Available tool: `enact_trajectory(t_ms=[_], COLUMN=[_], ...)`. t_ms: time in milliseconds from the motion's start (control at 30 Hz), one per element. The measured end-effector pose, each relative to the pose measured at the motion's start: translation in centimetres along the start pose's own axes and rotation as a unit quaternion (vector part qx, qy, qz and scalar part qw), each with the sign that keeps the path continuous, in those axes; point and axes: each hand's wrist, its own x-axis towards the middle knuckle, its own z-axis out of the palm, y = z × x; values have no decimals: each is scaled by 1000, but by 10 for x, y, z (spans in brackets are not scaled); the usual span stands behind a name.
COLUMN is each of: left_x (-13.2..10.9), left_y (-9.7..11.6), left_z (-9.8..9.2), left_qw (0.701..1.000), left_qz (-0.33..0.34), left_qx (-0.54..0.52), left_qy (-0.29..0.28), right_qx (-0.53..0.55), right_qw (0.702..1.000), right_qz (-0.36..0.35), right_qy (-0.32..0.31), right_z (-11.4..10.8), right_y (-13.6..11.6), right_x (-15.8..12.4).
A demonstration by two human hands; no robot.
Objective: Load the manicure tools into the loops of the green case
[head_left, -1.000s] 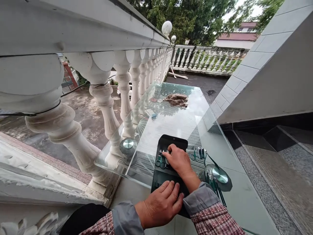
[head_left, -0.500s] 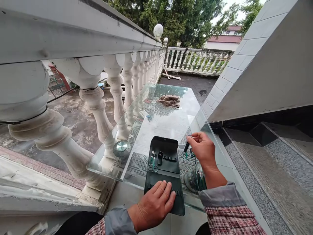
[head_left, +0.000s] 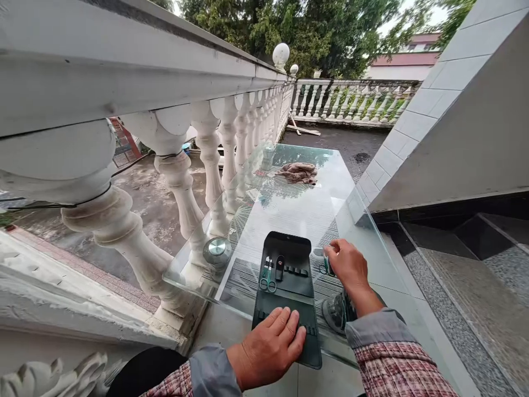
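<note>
Lying open lengthwise on the glass table (head_left: 295, 207) is a dark green manicure case (head_left: 289, 296). In its upper half sit small green-handled scissors (head_left: 268, 282), a slim tool beside them, and a dark nail clipper (head_left: 280, 268). My left hand (head_left: 270, 344) rests flat over the case's lower flap, fingers stretched out. To the right of the case, my right hand (head_left: 347, 263) is closed in a pinch above a few small tools (head_left: 326, 267) on the glass. Whatever is between its fingertips is hidden. Below my right wrist, a glass jar (head_left: 333, 313) is partly covered by my forearm.
A crumpled brown cloth (head_left: 298, 172) lies towards the table's far end. Near its left corner is a round metal disc (head_left: 217, 248). A white balustrade (head_left: 177, 187) runs along the left; stone steps (head_left: 467, 286) and a tiled slanting wall (head_left: 438, 99) are on the right.
My right hand has lowered towards the small tools, and the dark slim tool it held upright is no longer clearly visible. The view has turned slightly left. My left hand stays on the case.
</note>
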Motion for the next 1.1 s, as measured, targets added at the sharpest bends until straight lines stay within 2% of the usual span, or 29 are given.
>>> enact_trajectory(t_ms=[67, 100, 133, 200, 267, 400, 567, 767, 1100], left_x=[-1, -2, -3, -5, -6, -4, -3, -5, -3], left_y=[1, 1, 1, 3, 3, 2, -2, -1, -1], left_z=[2, 4, 6, 10, 13, 9, 2, 10, 12], left_qw=[1000, 1000, 1000, 1000, 999, 995, 994, 992, 991], left_qz=[0, -1, -2, -8, -14, -19, -12, -18, -16], left_qx=[-3, -5, -10, -22, -42, -93, -113, -122, -127], left_qy=[1, 3, 5, 9, 11, 6, 3, 19, 30], right_qx=[67, 105, 137, 165, 139, -18, -123, -119, -70], right_qw=[993, 985, 976, 956, 936, 943, 932, 926, 921], right_qz=[-83, -125, -164, -236, -289, -273, -269, -265, -312], right_qy=[45, 47, 28, -59, -145, -191, -208, -240, -223], right_z=[-5, -7, -8, -6, -2, 8, 13, 12, 7], right_y=[-19, -31, -42, -64, -80, -94, -96, -94, -84], right_x=[-12, -20, -30, -53, -75, -105, -110, -107, -110])
